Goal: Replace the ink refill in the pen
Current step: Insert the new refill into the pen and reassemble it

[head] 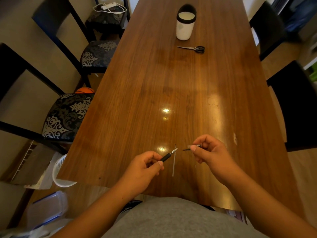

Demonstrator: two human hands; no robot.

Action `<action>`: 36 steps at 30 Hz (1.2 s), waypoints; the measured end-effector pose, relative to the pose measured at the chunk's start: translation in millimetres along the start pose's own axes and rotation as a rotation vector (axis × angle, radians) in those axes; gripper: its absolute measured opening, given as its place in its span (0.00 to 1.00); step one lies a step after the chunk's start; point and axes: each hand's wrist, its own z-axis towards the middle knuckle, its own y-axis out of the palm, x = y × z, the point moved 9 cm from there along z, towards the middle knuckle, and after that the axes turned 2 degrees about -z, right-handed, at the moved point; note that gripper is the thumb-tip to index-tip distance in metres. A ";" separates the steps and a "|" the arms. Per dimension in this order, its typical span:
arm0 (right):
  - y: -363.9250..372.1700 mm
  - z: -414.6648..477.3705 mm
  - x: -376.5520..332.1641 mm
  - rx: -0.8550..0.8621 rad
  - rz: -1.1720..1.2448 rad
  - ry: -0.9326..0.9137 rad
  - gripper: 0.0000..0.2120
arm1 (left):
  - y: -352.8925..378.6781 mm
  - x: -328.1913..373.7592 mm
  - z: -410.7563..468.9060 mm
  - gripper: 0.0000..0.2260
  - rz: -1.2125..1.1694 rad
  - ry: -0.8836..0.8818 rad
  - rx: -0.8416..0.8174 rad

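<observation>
Two pieces of the pen are apart, one in each hand, above the near end of the counter (pixel 188 86). The left hand (pixel 145 167) is closed around the front section (pixel 167 157), black grip and metal tip, pinched between thumb and fingers with the tip aimed toward the other hand. The right hand (pixel 208 152) is closed too, pinching the rear barrel (pixel 194 146), from which a thin dark end pokes out toward the left. The two pieces are near each other but not touching. A slim pale refill (pixel 173 164) lies on the counter just below and between the hands.

As I judge it, the pen is unscrewed and the swap is under way. The next move calls for lining a refill up with the narrow bore and sliding it in straight, then threading the halves together.

Whether the dark end at the right hand is a refill or part of the barrel is hard to tell; it is small and blurred. Fingers hide most of the barrel. Scissors (pixel 193 48) and a white cup (pixel 185 24) sit well apart at the far end.
</observation>
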 end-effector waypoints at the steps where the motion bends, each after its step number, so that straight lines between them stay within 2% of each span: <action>1: 2.3 -1.8 -5.6 -0.020 0.026 -0.008 0.05 | 1.5 3.8 0.1 0.06 0.004 0.013 -0.008; 6: 7.0 -5.9 -19.4 -0.064 0.072 -0.058 0.09 | 9.2 18.4 -1.2 0.08 0.009 0.055 -0.042; 22: 18.3 -8.1 -25.7 -0.121 -0.033 -0.073 0.05 | 18.8 31.5 -5.1 0.08 0.003 0.057 -0.075; 30: 21.7 -6.6 -29.3 -0.066 -0.039 -0.076 0.06 | 17.6 32.9 -2.4 0.08 0.003 0.067 -0.078; 33: 23.9 -6.5 -30.0 -0.043 0.016 -0.074 0.08 | 18.6 32.0 -0.9 0.08 -0.040 0.039 -0.093; 36: 25.7 -6.4 -31.2 -0.044 0.039 -0.069 0.07 | 21.9 26.7 -0.6 0.09 -0.200 -0.044 -0.151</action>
